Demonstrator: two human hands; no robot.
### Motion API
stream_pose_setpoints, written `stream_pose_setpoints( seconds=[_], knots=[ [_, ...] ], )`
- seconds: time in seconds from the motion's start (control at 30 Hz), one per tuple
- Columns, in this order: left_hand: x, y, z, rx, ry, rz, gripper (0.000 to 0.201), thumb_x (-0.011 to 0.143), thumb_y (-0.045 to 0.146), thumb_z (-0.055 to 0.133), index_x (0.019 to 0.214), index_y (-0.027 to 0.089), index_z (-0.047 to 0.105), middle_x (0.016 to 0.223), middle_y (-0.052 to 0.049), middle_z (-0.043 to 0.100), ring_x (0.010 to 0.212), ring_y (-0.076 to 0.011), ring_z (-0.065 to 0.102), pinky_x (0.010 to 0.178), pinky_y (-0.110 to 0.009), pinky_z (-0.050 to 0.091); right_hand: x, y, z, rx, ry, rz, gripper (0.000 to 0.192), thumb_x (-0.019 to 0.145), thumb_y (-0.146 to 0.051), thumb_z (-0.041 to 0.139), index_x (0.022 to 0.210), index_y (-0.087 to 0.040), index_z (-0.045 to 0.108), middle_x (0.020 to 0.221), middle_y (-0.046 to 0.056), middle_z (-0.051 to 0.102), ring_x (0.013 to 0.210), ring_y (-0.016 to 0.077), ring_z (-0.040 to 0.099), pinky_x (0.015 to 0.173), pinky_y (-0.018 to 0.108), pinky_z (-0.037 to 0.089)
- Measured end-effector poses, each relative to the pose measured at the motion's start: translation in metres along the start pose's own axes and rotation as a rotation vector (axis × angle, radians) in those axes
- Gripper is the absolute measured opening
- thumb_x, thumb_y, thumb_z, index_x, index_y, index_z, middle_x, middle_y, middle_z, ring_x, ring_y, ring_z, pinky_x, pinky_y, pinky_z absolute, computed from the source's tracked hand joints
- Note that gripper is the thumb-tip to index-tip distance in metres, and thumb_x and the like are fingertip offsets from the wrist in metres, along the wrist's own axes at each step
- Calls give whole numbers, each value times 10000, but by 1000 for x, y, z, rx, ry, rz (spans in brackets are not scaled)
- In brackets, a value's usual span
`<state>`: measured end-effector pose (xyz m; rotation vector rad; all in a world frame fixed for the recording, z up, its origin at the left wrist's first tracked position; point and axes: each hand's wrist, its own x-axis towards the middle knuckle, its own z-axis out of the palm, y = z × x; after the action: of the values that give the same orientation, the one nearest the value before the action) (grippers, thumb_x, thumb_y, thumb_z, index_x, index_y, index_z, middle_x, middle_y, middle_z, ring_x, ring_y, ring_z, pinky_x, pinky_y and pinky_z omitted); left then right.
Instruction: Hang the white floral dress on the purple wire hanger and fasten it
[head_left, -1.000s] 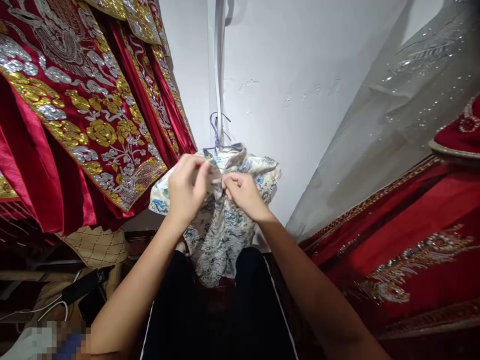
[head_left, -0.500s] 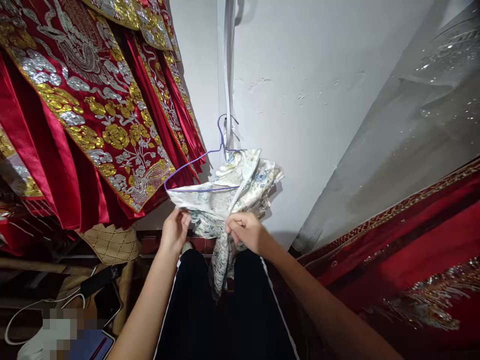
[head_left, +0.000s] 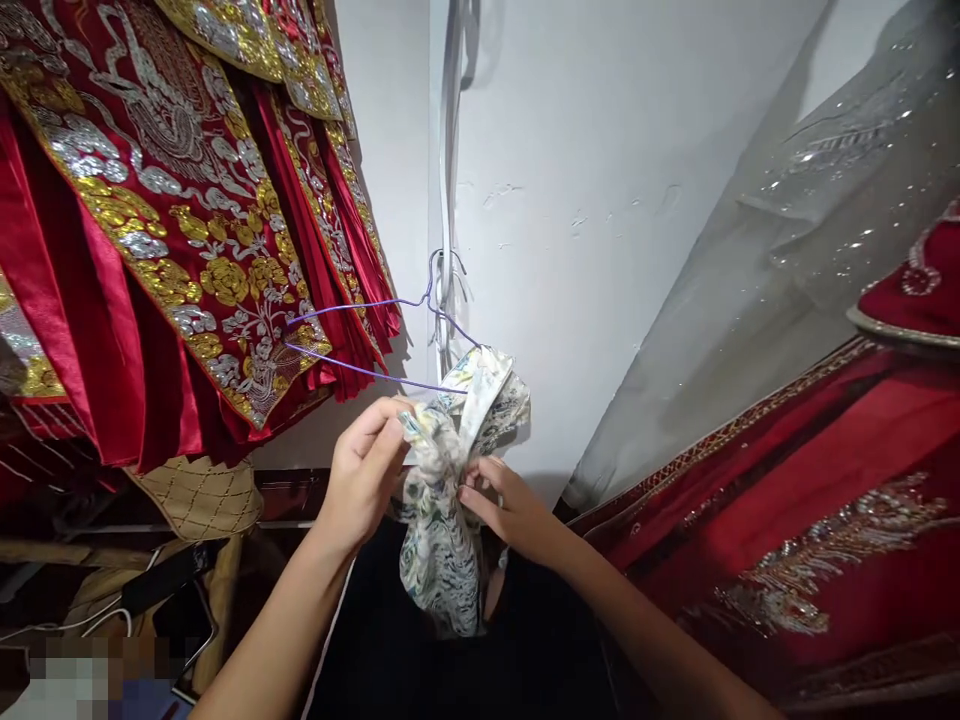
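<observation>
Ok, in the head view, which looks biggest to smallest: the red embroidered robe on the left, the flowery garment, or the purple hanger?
1. Red embroidered robe: biggest.
2. Flowery garment and purple wire hanger: look alike in spread, so unranked.

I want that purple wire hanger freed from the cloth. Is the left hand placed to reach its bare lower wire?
Probably yes. The left hand grips the patterned garment just under the purple hanger, whose bare lower wire runs right above its fingers with nothing between. It would have to let go of the cloth first.

Two hands — left hand [head_left: 365, 472] at seven o'clock, right hand [head_left: 510, 507] at five — one patterned garment [head_left: 442, 520], one purple hanger [head_left: 360, 335].
</observation>
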<state>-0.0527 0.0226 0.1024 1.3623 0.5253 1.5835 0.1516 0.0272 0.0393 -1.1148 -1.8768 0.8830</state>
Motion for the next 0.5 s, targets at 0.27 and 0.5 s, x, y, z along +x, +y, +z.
stream_pose_setpoints(
  seconds=[0.27, 0.5],
  knots=[
    [-15, 22, 30, 342, -490, 5, 184, 976, 288, 512, 913, 190, 654, 969, -92, 634, 932, -218, 604, 870, -341, 481, -19, -14, 6, 390, 27, -60, 627, 869, -785, 382, 971, -255, 701, 939, 71, 659, 983, 281, 584, 910, 398, 475],
    [-28, 16, 24, 472, -600, -11, 198, 980, 258, 494, 987, 208, 686, 995, -110, 670, 943, -237, 630, 868, -358, 506, -31, -7, 25, 890, -230, 226, 755, 822, -865, 307, 994, -245, 700, 843, 80, 650, 939, 277, 628, 799, 389, 513]
  ],
)
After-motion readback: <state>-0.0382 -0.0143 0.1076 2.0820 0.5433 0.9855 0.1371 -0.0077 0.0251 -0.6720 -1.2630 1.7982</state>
